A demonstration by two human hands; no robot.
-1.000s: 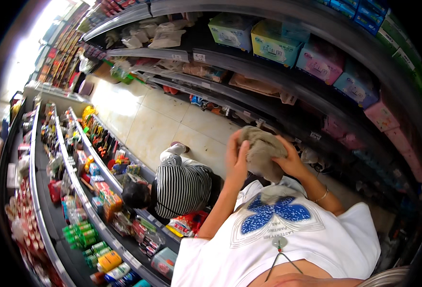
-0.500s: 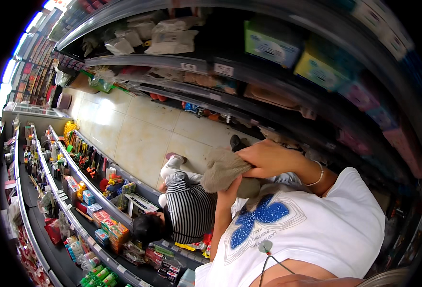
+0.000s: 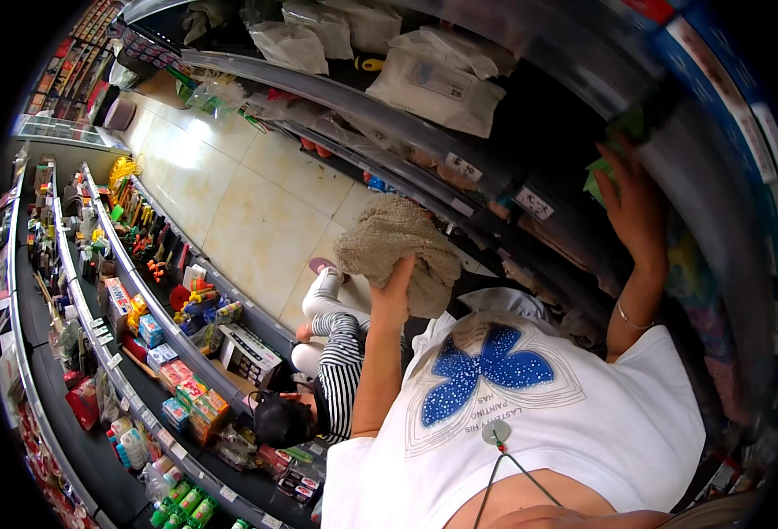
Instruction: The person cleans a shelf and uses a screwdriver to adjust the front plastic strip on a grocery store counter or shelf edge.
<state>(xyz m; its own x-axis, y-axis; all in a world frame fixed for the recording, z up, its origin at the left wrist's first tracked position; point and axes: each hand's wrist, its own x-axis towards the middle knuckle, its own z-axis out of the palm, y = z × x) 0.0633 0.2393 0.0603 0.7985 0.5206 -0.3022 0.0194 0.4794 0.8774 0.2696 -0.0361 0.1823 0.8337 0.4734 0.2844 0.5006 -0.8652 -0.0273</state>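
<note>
One rumpled taupe cloth [image 3: 398, 234], mid-view, gripped by the left hand [image 3: 394, 295] at its 6 o'clock edge, thumb in front, other fingers hidden! Those loose folds could slide out if the one-handed hold slackens. At 2 o'clock, the right hand [image 3: 634, 212] spreads fingers wide by one green packet [image 3: 599, 181], contact unclear; a knock might topple it. At least four white packets [image 3: 433, 97], 12 o'clock; one crouching person [image 3: 340, 379], 7 o'clock.
</note>
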